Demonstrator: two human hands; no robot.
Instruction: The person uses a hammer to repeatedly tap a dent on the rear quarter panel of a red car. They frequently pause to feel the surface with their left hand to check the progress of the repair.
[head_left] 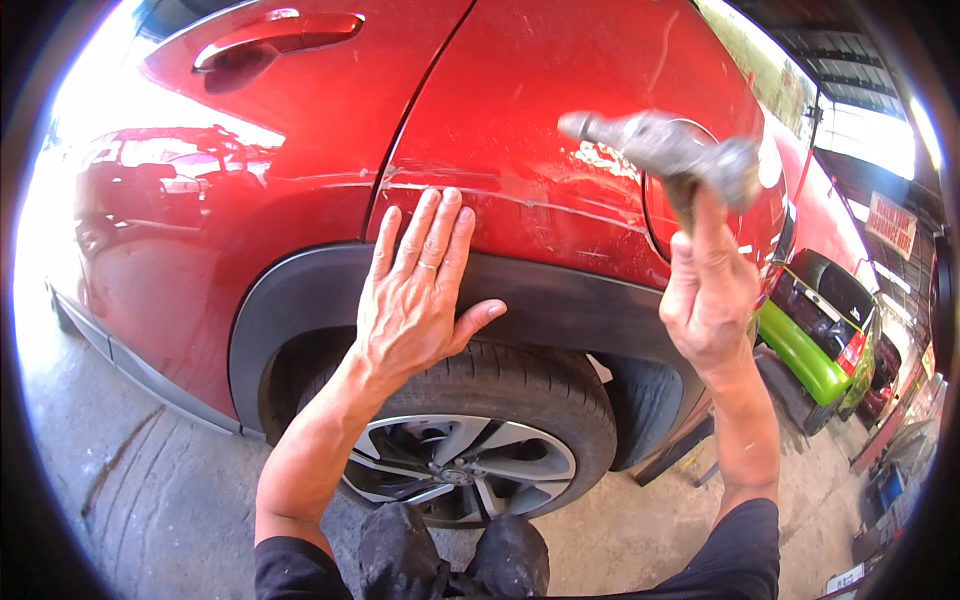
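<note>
My left hand point(415, 275) lies flat, fingers stretched, across the black wheel-arch trim point(310, 290) and the lower edge of the red rear quarter panel point(500, 130). Its fingertips reach a long pale scrape point(560, 209) that runs along the panel. In my right hand point(712, 280) a hammer point(670, 150) is raised, its metal head slightly blurred and held in front of the panel's right part. My fingers wrap its short visible handle. Bare, chipped paint point(605, 160) shows behind the hammer head, next to the round fuel flap point(665, 215).
Below the trim sits the rear wheel point(460, 465), close to my knees point(400, 550). A door with a red handle point(280, 38) is at upper left. To the right stand a bright green car point(805, 350) and shelves of clutter. Concrete floor point(150, 470) spreads at left.
</note>
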